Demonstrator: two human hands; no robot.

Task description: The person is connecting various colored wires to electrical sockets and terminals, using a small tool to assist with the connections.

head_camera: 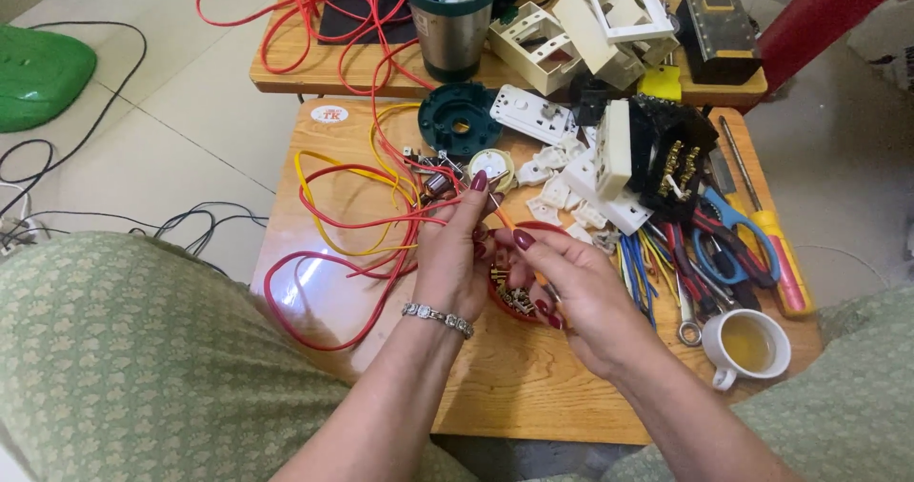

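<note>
Left hand: The left hand (455, 253) was near the middle of the frame. Its fingers were pinched narrow on a red wire (376, 217). It wore a shiny bracelet (437, 317) on the wrist.
Right hand: The right hand (571, 287) was just to the right of the left hand, a bit lower. Its thumb and finger were closed on a thin orange tool (506, 219). I could not tell what kind of tool it was.
Wire: The red wire ran out to the left of the left hand, in big loops over the wooden table (495, 387). A yellow wire (328, 206) looped beside it.
Which way: The wire end was at the left hand's fingertips. The orange tool lay slanted, from the right hand up and left toward that wire end. The two hands were almost touching. The left hand was nearer the wire.
Under the hands: A small red bowl (514, 301) of little metal bits sat just below both hands.
Right side: Blue scissors (728, 244), a yellow screwdriver (776, 244) and a white cup (747, 347) of yellow drink lay at the right of the frame.
Top: White plastic switch parts (571, 172), a dark green round part (459, 117) and a metal cup (449, 25) sat higher up.
</note>
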